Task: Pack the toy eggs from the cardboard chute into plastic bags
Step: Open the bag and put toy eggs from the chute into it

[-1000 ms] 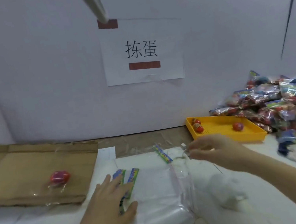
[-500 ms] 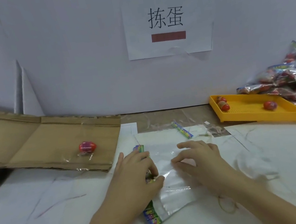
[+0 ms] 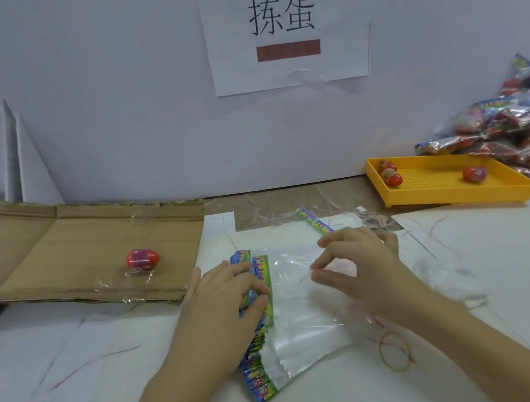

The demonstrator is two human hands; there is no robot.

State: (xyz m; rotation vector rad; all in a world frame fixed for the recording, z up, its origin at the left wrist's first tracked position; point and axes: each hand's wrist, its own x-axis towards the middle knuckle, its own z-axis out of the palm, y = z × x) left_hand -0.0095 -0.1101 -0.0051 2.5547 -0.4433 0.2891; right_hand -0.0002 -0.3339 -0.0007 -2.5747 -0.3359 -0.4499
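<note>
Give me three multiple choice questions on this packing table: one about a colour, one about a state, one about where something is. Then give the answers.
1. What colour is the tray?
A blue
B yellow
C green

2. How are the clear bags in the middle?
A flat and empty
B full of eggs
C tied shut

3. Where is the leftmost egg?
A in the tray
B on the chute
C inside the bags

Answers:
1 B, its walls and floor are yellow.
2 A, they lie flat in a stack and nothing shows through the clear film.
3 B, it rests on the brown cardboard, far from the tray.
</note>
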